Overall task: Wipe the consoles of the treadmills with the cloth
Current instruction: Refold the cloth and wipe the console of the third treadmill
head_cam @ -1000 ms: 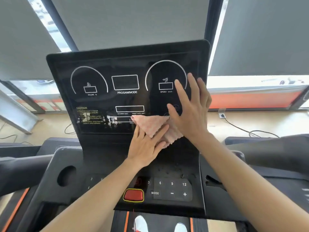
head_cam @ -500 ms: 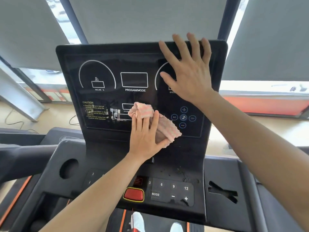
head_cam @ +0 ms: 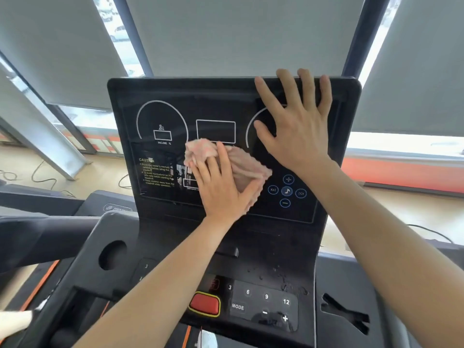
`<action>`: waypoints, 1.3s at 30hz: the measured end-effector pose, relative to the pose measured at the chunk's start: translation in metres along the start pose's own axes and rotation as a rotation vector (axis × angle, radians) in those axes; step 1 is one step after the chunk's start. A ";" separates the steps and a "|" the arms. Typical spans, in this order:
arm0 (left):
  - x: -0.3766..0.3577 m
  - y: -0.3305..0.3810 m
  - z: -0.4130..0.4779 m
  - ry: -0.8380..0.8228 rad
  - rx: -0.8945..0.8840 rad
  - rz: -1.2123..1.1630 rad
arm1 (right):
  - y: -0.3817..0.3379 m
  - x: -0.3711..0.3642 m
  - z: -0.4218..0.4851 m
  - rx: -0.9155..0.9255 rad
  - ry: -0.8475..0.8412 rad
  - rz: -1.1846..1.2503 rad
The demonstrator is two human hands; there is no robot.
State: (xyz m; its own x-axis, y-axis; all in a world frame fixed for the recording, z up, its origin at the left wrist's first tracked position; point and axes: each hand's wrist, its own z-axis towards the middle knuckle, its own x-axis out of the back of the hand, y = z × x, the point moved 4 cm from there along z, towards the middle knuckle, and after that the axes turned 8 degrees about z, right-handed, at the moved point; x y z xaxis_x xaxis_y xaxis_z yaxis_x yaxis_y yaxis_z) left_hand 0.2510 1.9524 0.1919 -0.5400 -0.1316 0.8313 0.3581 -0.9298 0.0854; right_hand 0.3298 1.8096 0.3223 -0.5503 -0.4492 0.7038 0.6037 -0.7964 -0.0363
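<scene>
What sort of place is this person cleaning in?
Probably a gym: a treadmill console with an incline gauge, a red stop button below it, and seemingly another machine at left.

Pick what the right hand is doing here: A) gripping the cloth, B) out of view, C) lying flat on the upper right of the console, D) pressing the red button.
C: the right hand lies open on the upper right of the console, fingertips at its top edge, while the left hand presses the cloth to the screen.
</scene>
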 end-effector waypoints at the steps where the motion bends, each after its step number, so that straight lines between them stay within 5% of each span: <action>1: 0.005 -0.001 0.010 0.019 0.013 -0.009 | -0.001 0.000 0.000 -0.001 0.009 0.006; 9: 0.046 -0.016 0.103 0.106 0.074 0.011 | -0.004 -0.001 -0.001 -0.037 0.029 0.042; 14: 0.037 -0.026 0.079 0.123 0.023 -0.056 | -0.011 -0.003 0.000 -0.088 0.049 0.057; 21: -0.032 -0.048 -0.047 -0.205 0.075 0.026 | -0.027 -0.010 0.003 -0.181 0.119 0.128; 29: -0.045 -0.057 -0.081 -0.252 0.141 0.012 | -0.089 -0.025 0.035 0.084 0.014 0.178; 39: -0.002 -0.110 0.031 -0.069 0.374 -0.131 | -0.095 -0.036 0.046 0.127 0.017 0.077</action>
State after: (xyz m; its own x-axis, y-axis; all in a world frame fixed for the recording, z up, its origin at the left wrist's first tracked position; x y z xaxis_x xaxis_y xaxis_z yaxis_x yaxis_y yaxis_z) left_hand 0.2363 2.0661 0.1984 -0.5519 0.0150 0.8338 0.5486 -0.7464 0.3766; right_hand 0.3188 1.9203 0.3326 -0.5087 -0.5149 0.6900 0.7122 -0.7020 0.0013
